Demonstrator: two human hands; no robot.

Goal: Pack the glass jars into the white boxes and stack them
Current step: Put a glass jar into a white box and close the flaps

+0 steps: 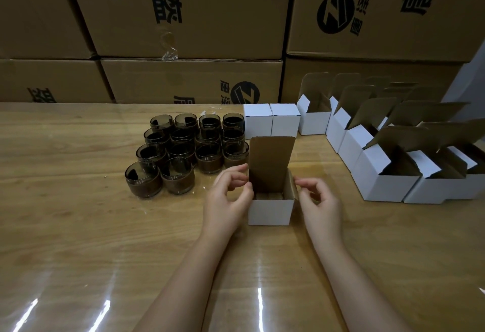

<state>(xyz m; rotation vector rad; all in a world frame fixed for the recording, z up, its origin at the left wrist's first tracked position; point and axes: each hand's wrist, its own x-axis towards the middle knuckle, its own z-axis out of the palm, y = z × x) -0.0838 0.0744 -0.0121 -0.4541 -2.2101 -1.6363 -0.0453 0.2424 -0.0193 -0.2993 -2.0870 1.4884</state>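
Two closed boxes (271,119) stand unstacked at 12 o'clock; left hand (228,200) and right hand (320,200) pinch the open box (270,212) by its side flaps; glass jars (183,153) at 10 o'clock and empty boxes (388,187) at 2 o'clock await packing.

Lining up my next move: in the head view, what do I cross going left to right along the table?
glass jars → left hand → white box between the hands → right hand → rows of open white boxes
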